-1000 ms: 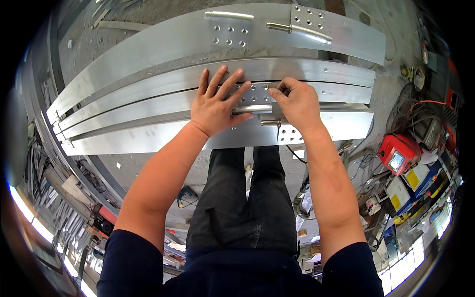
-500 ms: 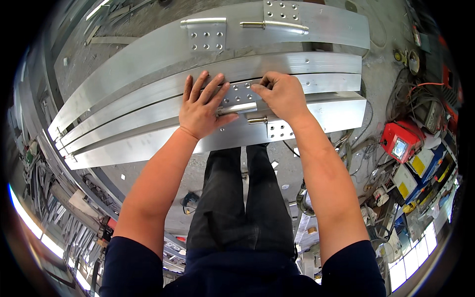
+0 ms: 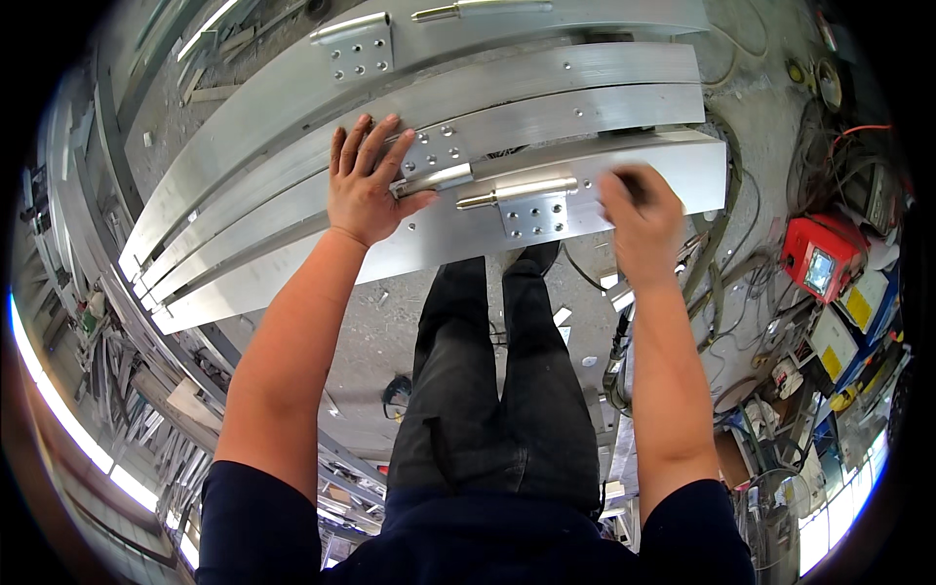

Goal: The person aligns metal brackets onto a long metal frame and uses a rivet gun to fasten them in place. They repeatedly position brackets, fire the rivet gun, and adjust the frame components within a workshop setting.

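My left hand [image 3: 367,187] lies open with fingers spread across the long silver metal bars [image 3: 263,255]. Its fingertips and thumb touch a drilled hinge leaf [image 3: 435,152] and its round barrel [image 3: 450,176]. Just right of that leaf, on the nearest bar, rests a second hinge leaf [image 3: 534,222] with several holes and a brass-tipped pin. My right hand [image 3: 643,219] is over the right part of the nearest bar, apart from both leaves. Motion smears its fingers, so I cannot make out whether they hold anything.
Farther off, another hinge leaf [image 3: 363,57] and a pin piece [image 3: 483,9] lie on the widest plate. A red machine [image 3: 817,255] with a screen stands on the right among cables. Metal offcuts [image 3: 146,390] pile up on the left.
My right hand has left the hinge leaf beside my left hand and moved right, uncovering the second leaf. My left hand keeps its place on the bars. The whole view has shifted.
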Available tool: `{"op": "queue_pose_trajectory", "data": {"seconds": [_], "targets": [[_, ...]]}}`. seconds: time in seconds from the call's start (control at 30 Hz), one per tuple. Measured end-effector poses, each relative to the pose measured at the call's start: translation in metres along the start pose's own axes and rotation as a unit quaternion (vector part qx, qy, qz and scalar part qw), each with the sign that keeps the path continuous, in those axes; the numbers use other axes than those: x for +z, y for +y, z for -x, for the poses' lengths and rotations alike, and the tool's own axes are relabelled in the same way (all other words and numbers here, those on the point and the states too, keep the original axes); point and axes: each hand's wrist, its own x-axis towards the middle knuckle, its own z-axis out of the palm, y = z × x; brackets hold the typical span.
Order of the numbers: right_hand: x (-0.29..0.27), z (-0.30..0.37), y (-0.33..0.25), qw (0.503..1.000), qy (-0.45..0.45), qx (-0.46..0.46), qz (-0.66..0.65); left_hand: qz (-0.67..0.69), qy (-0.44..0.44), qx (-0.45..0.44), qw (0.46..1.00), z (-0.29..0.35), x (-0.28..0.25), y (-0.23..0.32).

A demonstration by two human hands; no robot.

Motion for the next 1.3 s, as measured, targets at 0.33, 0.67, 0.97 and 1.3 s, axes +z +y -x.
{"op": "queue_pose_trajectory", "data": {"seconds": [0.33,0.67,0.97,1.3], "targets": [[-0.122,0.124,0.127,0.974,0.174,0.086,0.116,0.004,0.014,-0.011,1.0,-0.001,0.004,0.002],[0.044,-0.014,-0.01,0.903,-0.152,-0.299,0.271,0.014,-0.003,-0.024,1.0,-0.001,-0.002,0.004],[0.106,-0.068,-0.02,0.805,-0.302,-0.324,0.394,0.049,-0.009,-0.038,0.998,0.003,-0.004,0.002],[0.106,-0.074,-0.018,0.807,-0.31,-0.329,0.381,0.122,-0.009,-0.065,0.99,0.006,-0.002,-0.005]]}}
